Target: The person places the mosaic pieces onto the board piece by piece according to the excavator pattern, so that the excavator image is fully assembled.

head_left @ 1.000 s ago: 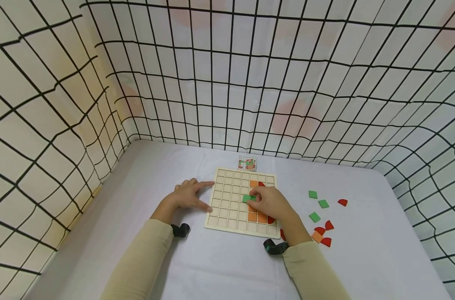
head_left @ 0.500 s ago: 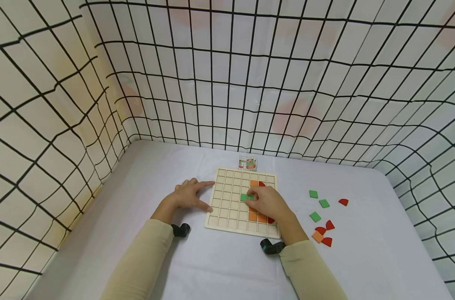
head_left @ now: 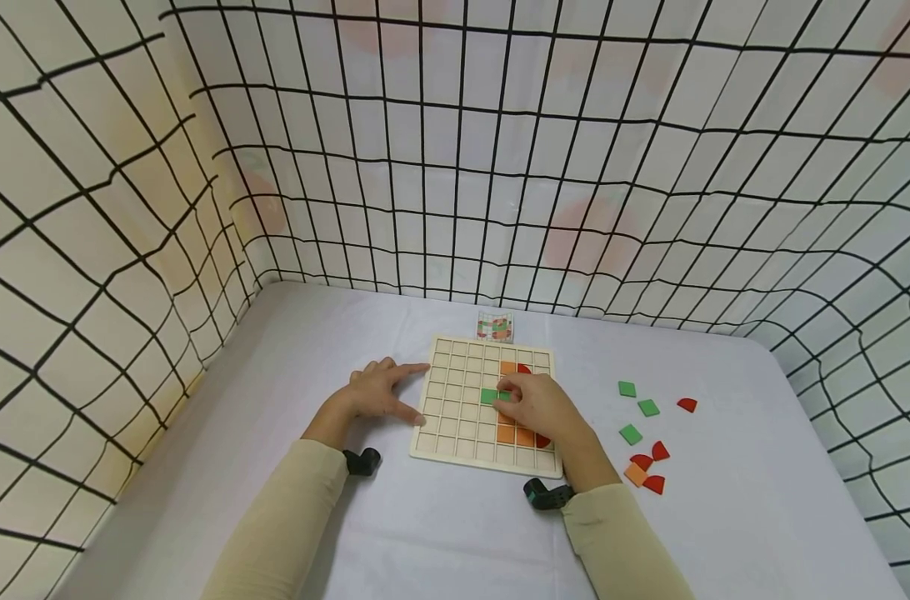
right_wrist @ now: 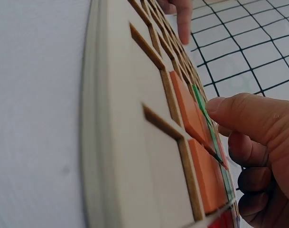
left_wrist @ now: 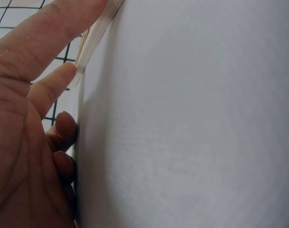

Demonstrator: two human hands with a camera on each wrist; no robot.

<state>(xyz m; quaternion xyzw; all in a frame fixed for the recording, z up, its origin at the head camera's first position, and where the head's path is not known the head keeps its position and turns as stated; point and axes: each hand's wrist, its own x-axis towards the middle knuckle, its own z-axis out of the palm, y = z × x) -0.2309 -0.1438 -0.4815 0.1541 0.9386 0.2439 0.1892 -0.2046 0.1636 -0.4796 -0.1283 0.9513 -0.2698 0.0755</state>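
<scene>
Green's where the action is: the right hand (head_left: 541,404) has crept slightly left over the last second, and the leftmost green square (head_left: 488,397) has slid with it, so it now looks lined up with its cell in the gridded board (head_left: 485,464). Reads like fine nudging, so that piece is probably close to seated. Board's in the middle of the white-covered worktop (head_left: 425,533), just on the near side of a small printed card (head_left: 495,327).

Right thumb and index seem to be pinching the second green square (head_left: 506,396), but the fingers cover most of it, so no telling if it's flat in its cell. Left hand (head_left: 376,390) hasn't budged: spread, thumb and index straight against the board's left edge.

Head view gets the layout: orange squares (head_left: 505,433) and red quarter-circles (head_left: 524,368) on the right half of the board, loose pieces (head_left: 648,407) scattered well off to the right. Right wrist view adds what that misses: the thumb tip right at a green edge, plus the raised ridges between cells. Left wrist view is mostly white cloth, but it does show that hand's other fingers curled back, clear of the board.
</scene>
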